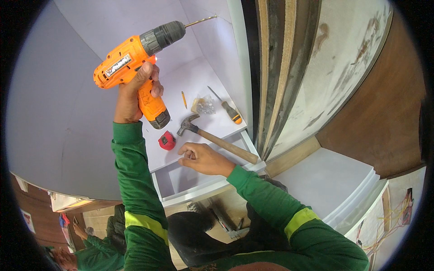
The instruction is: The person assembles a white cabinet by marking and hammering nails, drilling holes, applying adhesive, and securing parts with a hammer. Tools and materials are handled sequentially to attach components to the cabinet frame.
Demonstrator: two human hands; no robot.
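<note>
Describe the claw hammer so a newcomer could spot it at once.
Start at the open white drawer. Just beyond the right hand over it, the claw hammer lies slanted, its dark metal head near the red tape measure. Unlike the screwdriver, it has a long wooden handle.

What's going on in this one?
A person in green sleeves holds an orange drill up in the left hand, its bit pointing at a pale panel; whether the tip touches is unclear. The right hand is loosely curled, apparently empty, over an open drawer. Nearby lie a hammer, a red tape measure, a pencil, a screwdriver and a clear plastic bag.
</note>
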